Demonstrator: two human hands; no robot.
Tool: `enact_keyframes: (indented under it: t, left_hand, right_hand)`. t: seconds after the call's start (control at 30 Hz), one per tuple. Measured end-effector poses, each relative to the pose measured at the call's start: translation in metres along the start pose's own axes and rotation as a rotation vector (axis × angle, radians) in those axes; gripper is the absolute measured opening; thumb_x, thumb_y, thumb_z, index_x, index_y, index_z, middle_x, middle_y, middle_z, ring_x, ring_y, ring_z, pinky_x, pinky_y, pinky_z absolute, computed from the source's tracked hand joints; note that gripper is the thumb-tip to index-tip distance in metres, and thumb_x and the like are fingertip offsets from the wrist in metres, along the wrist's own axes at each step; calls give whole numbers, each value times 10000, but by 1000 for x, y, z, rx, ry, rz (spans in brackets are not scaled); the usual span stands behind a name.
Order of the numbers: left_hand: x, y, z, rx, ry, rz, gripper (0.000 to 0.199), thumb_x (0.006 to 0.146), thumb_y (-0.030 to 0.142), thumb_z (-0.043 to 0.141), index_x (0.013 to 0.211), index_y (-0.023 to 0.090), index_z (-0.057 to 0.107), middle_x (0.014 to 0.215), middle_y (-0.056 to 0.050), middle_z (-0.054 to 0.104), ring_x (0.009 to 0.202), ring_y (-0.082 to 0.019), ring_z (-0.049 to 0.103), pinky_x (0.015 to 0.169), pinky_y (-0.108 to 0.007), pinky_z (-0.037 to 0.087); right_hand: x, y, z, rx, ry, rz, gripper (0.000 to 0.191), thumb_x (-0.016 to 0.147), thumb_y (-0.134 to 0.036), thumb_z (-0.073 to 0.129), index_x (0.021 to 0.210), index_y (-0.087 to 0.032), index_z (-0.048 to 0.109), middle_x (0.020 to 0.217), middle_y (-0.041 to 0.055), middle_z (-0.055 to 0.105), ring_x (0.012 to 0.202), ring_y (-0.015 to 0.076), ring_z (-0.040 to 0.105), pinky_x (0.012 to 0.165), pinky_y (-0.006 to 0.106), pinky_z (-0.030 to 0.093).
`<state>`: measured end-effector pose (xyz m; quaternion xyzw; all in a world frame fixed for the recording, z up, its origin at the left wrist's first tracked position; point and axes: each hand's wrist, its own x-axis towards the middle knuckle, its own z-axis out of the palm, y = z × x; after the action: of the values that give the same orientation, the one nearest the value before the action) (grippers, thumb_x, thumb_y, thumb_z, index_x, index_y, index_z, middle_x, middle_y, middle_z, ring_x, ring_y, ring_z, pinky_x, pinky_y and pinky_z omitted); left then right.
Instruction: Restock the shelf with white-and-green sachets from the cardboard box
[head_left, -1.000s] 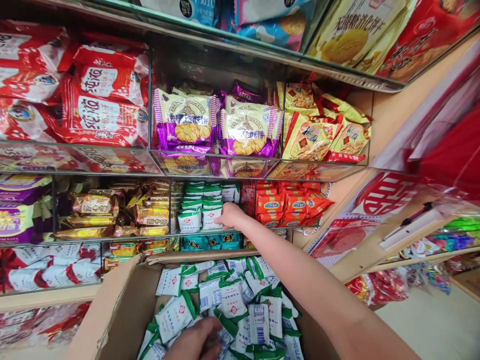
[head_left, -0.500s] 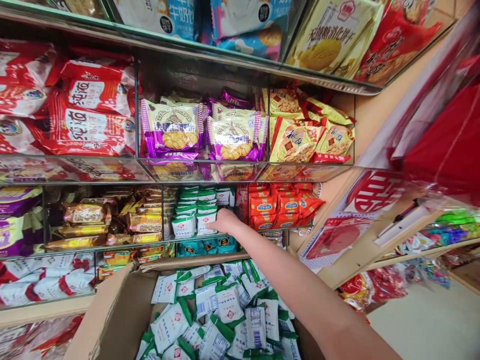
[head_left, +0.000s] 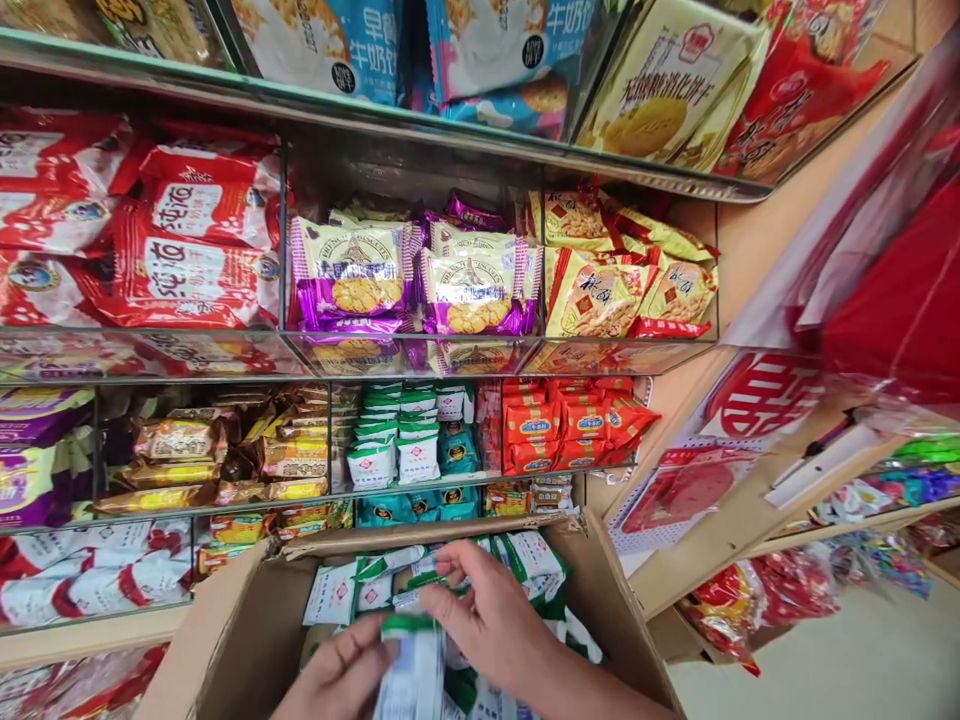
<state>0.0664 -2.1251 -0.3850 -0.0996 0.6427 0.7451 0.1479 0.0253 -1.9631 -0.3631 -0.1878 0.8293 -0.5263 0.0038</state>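
Note:
Low in the head view, my left hand (head_left: 341, 672) pinches a white snack packet (head_left: 411, 670) with a green top edge; the packet is smeared by motion. Beside it my right hand (head_left: 499, 620) hangs over the cardboard box, thumb and fingers apart, with nothing clearly held. Inside the cardboard box (head_left: 225, 640) lie more such packets, for instance a loose one (head_left: 330, 592) at the left. Above the box, a shelf compartment holds stacked rows of the same green-and-white packets (head_left: 418, 455). Teal packets (head_left: 457, 447) sit right of those rows.
Orange-red packets (head_left: 532, 430) fill the neighbouring compartment. Purple biscuit packs (head_left: 360, 275) and red packs (head_left: 195, 275) stand one shelf higher. A glass shelf edge (head_left: 420, 357) runs across above the stacks. Red plastic-wrapped goods (head_left: 900, 300) hang at the right.
My right hand has come down from the shelf stack to the box. My left hand has entered view with a packet. The front of the right-hand row now shows teal packets beside it.

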Motion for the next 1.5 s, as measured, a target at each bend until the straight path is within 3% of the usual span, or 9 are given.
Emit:
enact_keyframes:
  t: [0.1, 0.2, 0.7, 0.9, 1.07, 1.2, 1.3, 1.4, 1.5]
  left_hand:
    - [4, 16, 17, -277, 130, -63, 272, 553, 316, 750, 768, 223, 613, 602, 52, 622, 559, -128, 563, 558, -237, 432]
    - [10, 16, 31, -313, 173, -52, 317, 573, 375, 733, 825, 230, 605, 604, 66, 599, 540, -114, 527, 518, -218, 402]
    - [22, -18, 23, 226, 449, 256, 396, 609, 628, 573, 657, 237, 611, 571, 17, 548, 637, -195, 511, 605, -250, 411]
    - [25, -18, 13, 218, 317, 227, 392, 588, 599, 615, 581, 211, 559, 572, 27, 506, 586, -149, 434, 550, -225, 381]
    - [26, -19, 14, 131, 267, 202, 369, 649, 563, 586, 583, 202, 544, 542, 39, 467, 536, -126, 407, 503, -222, 366]
    - [19, -12, 15, -8, 332, 169, 249, 746, 415, 517, 923, 279, 626, 899, 14, 655, 894, -189, 550, 762, -240, 426]
    - [13, -10, 12, -53, 165, 267, 474, 669, 176, 493, 1116, 326, 547, 1240, 34, 545, 1153, -204, 450, 929, -283, 370]
    - [13, -14, 7, 201, 0, 425, 497, 642, 124, 548, 1102, 312, 561, 1370, 21, 402, 1270, -221, 306, 999, -310, 317]
    - [16, -20, 4, 347, -68, 416, 265, 728, 274, 579, 987, 227, 605, 1159, -54, 586, 1091, -231, 506, 923, -331, 409]
  right_hand:
    - [0, 15, 11, 246, 19, 236, 338, 839, -483, 373, 744, -182, 494, 648, -10, 506, 620, 125, 483, 555, 226, 368]
    - [6, 20, 16, 236, 118, 172, 355, 843, -481, 362, 666, -189, 458, 597, -29, 435, 585, 114, 426, 531, 217, 325]
    - [-11, 37, 42, 73, 241, 136, 382, 861, -452, 312, 562, -215, 291, 525, -20, 361, 519, 132, 364, 510, 261, 283]
    - [-15, 44, 43, 446, 6, 287, 366, 802, -530, 410, 624, -211, 390, 450, -63, 351, 363, 90, 357, 343, 204, 261]
    - [-15, 46, 44, 521, 100, 323, 373, 795, -483, 449, 560, -201, 379, 389, -72, 359, 322, 76, 369, 308, 177, 265]
    - [-11, 41, 42, 734, 165, 434, 330, 784, -431, 461, 558, -199, 395, 357, -78, 362, 287, 70, 341, 282, 172, 242]
    - [-8, 39, 41, 950, 170, 610, 262, 760, -373, 476, 576, -197, 413, 377, -72, 401, 283, 71, 344, 261, 169, 214]
    - [-9, 40, 41, 1055, 25, 831, 197, 766, -304, 435, 609, -187, 447, 400, -66, 406, 288, 64, 337, 271, 156, 173]
    - [-13, 44, 42, 906, -199, 911, 246, 798, -272, 350, 615, -173, 480, 416, -41, 440, 289, 65, 344, 292, 167, 208]
